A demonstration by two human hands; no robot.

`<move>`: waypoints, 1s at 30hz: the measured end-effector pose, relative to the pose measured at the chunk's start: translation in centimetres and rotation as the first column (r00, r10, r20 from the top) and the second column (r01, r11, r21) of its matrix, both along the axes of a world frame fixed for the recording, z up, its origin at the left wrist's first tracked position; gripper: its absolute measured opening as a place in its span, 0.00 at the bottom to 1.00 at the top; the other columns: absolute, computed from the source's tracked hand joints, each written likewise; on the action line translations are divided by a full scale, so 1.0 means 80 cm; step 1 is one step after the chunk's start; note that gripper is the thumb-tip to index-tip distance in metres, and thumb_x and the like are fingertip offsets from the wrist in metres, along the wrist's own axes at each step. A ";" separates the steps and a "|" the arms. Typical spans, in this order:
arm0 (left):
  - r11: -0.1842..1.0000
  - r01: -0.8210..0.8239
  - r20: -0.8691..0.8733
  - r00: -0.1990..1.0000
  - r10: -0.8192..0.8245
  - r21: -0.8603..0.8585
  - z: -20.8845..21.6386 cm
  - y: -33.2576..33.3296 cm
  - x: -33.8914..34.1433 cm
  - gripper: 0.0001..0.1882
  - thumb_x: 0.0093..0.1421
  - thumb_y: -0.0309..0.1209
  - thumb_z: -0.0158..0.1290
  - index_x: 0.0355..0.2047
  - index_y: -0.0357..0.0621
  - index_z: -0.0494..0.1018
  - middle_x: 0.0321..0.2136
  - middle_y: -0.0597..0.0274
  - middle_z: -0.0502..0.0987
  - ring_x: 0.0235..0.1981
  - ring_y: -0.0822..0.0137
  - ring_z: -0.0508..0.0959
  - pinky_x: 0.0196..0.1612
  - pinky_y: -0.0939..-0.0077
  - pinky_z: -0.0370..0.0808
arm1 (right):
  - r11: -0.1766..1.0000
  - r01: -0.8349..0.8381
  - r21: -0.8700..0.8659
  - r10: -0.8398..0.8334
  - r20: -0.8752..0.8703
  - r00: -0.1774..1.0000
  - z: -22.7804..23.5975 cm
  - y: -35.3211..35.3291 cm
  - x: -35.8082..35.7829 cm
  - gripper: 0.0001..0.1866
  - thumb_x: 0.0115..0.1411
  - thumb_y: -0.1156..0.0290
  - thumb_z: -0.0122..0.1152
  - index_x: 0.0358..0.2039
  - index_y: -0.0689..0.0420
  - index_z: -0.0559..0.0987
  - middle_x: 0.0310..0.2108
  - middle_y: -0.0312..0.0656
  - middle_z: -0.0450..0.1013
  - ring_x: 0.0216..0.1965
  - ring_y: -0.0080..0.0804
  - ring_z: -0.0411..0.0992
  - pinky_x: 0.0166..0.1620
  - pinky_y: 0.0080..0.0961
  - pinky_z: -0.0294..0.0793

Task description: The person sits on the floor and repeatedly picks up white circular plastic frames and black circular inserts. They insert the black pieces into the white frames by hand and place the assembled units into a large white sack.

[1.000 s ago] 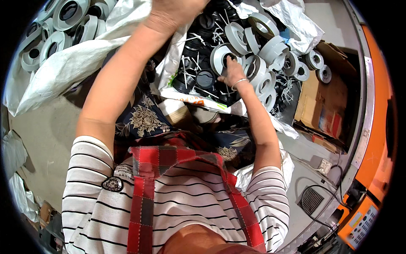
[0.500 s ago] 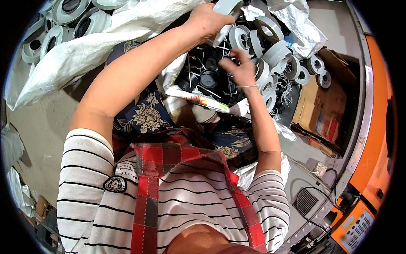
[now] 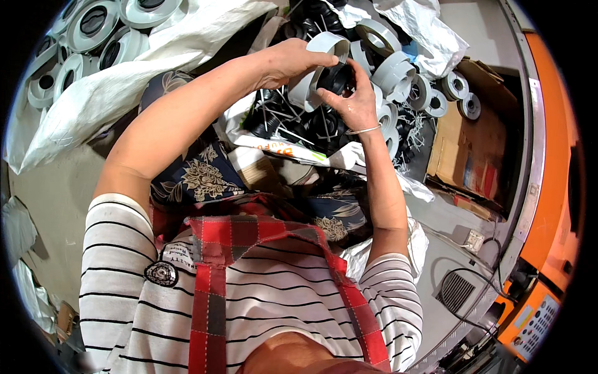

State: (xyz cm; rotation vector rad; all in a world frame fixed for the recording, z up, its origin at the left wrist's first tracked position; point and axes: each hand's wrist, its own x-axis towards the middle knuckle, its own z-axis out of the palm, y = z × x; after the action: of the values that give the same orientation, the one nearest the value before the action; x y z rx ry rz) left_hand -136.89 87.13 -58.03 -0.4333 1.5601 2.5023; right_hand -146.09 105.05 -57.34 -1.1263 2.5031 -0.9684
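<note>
I see my left hand [image 3: 289,61] pinching a grey ring [image 3: 303,93] above the open sack [image 3: 249,138] of black parts [image 3: 265,124]; my right hand [image 3: 356,107], half-curled, grips a black cap [image 3: 336,78] at its opening.

Obstacle right of hands [image 3: 283,63] [image 3: 356,107]: grey rings [image 3: 390,70]

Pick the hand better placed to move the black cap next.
Right, I'd judge: the right hand has its thumb and fingers around the black cap, while the left hand is taken up holding the grey ring.
</note>
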 end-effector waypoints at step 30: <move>0.720 -0.437 -0.517 0.847 0.128 -0.538 0.039 -0.022 0.017 0.25 0.55 0.42 0.57 0.45 0.35 0.69 0.32 0.64 0.74 0.29 0.76 0.72 0.30 0.81 0.71 | 0.997 0.067 0.028 -0.062 0.812 0.580 0.007 -0.009 -0.022 0.37 0.59 0.38 0.40 0.35 0.68 0.73 0.25 0.50 0.76 0.20 0.33 0.74 0.21 0.19 0.71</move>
State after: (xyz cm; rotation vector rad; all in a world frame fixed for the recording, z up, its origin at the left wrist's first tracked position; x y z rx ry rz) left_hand -135.51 85.37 -54.93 -0.1798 2.7673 2.2957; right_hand -147.85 104.30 -56.77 -0.3907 1.7561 -1.1620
